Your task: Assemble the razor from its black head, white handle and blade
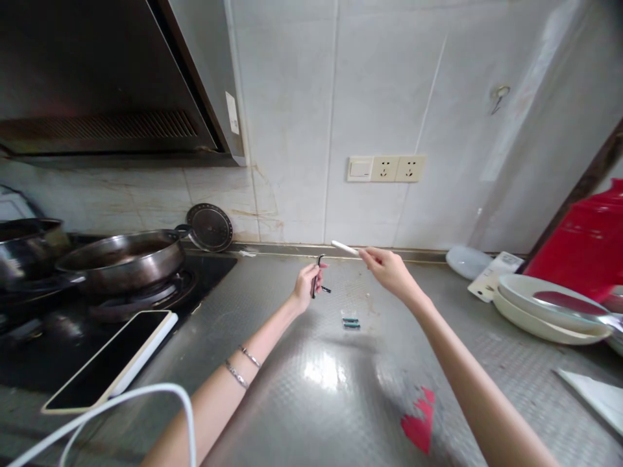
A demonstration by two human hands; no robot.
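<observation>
Near the tabletop [292, 415] back edge, white stick [344, 248] is pinched by right hand [389, 272], black piece [315, 280] by left hand [304, 284]; both likely light, stiff, best held by ends.

The range hood [97, 84] hangs in the upper left of the frame, over the stove [214, 272]. A pan [136, 269] sits on the stove. Behind it, to its right, a disc [210, 228] leans on the wall [292, 117]. A phone [111, 357] lies in front of the pan, lower left. In the middle, a small pack [350, 320] lies on the counter [292, 415], in front of the left hand [305, 285] and the right hand [387, 267]. Sockets [398, 168] are on the wall behind the right hand. Bowls [525, 316] are at the right.
</observation>
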